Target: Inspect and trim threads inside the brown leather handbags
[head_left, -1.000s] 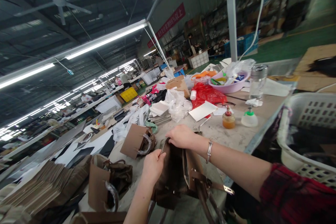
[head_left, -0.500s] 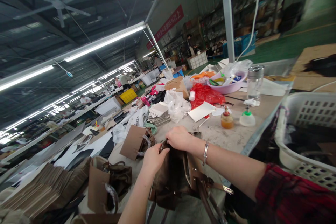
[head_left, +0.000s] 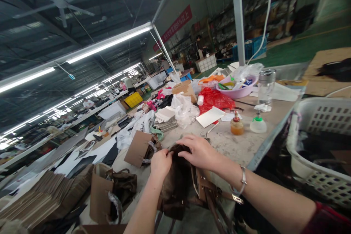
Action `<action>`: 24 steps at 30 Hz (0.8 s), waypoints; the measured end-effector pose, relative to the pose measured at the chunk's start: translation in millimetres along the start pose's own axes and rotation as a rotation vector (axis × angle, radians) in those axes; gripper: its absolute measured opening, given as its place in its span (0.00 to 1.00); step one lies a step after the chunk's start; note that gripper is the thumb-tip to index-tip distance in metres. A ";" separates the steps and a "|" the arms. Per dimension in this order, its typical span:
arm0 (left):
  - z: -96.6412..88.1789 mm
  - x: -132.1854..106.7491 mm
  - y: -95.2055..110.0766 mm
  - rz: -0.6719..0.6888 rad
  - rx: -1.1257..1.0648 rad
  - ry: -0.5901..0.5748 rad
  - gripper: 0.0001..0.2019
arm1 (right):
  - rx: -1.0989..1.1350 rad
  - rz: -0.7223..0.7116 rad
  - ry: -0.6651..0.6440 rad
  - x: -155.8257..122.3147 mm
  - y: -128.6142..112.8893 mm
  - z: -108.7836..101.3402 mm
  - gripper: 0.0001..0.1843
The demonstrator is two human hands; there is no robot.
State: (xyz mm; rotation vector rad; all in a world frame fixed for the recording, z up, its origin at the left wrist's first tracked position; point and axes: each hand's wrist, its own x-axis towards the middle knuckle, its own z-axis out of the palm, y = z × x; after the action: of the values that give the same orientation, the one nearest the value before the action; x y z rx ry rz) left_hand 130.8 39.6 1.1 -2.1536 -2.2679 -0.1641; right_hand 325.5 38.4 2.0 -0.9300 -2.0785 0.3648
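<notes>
A brown handbag [head_left: 174, 190] lies on the table in front of me, its mouth toward my hands and its straps hanging at the near side. My left hand [head_left: 161, 162] pinches the bag's edge between thumb and fingers. Over the same rim, to the right, is my right hand [head_left: 197, 150], its thumb and fingers apart around the opening; fingertips seem to touch the edge. A metal buckle end [head_left: 236, 198] sticks out from a strap on the bag's right. Just beyond the left hand stands another bag with a brown card panel [head_left: 137, 148].
At left are a stack of brown sheets [head_left: 33, 199] and another brown bag [head_left: 101, 193]. Two small bottles, one amber [head_left: 237, 125] and one green-topped [head_left: 258, 124], stand right of the hands. A white basket [head_left: 297, 146] borders the table's right edge.
My right hand has loosened its pinch on the bag's rim and moved slightly right, its fingers spreading. My left hand keeps its hold on the edge.
</notes>
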 end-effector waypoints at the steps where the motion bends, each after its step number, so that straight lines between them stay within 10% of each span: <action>1: 0.3 0.5 -0.4 -0.001 -0.011 -0.002 0.16 | 0.060 0.011 0.042 -12.7 -1.8 -1.4 0.17; 7: -0.3 2.9 0.2 0.041 -0.225 -0.039 0.14 | 0.144 0.010 0.115 -71.8 -15.3 -6.9 0.18; 24: -1.9 7.2 13.6 -0.002 0.023 -0.015 0.19 | 0.046 0.025 0.101 -100.0 -30.1 -7.8 0.31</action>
State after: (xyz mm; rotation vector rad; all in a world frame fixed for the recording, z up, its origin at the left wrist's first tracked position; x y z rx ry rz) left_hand 143.8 47.2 4.4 -2.1486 -2.2681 -0.1214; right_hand 356.7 -55.2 -33.0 -0.9285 -1.9601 0.3700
